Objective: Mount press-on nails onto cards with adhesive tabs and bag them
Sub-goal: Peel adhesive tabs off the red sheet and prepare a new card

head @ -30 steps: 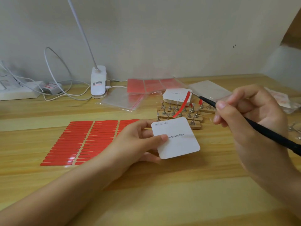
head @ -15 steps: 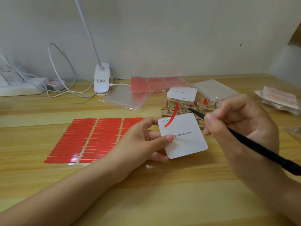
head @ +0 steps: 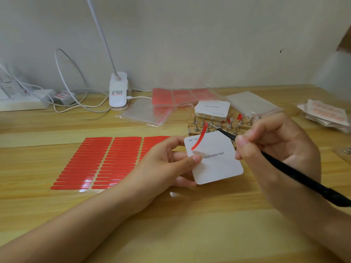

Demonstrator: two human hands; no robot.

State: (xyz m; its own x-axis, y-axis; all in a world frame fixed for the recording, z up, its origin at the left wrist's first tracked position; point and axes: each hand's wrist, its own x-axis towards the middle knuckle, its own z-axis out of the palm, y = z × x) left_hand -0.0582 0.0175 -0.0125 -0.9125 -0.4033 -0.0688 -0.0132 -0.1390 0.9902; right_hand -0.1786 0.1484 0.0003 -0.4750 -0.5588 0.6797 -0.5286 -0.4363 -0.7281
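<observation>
My right hand (head: 273, 149) pinches the tweezers (head: 284, 168) dangling a red adhesive strip (head: 198, 138), its long axis slanting down-left, tip over the card (head: 218, 164) pinched in my left hand (head: 165, 160).

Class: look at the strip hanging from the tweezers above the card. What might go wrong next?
1. The red adhesive strip dangles curved from the tweezers, so it may land crooked.
2. The left hand holds the card in the air by one side; pressing could tilt it.
</observation>
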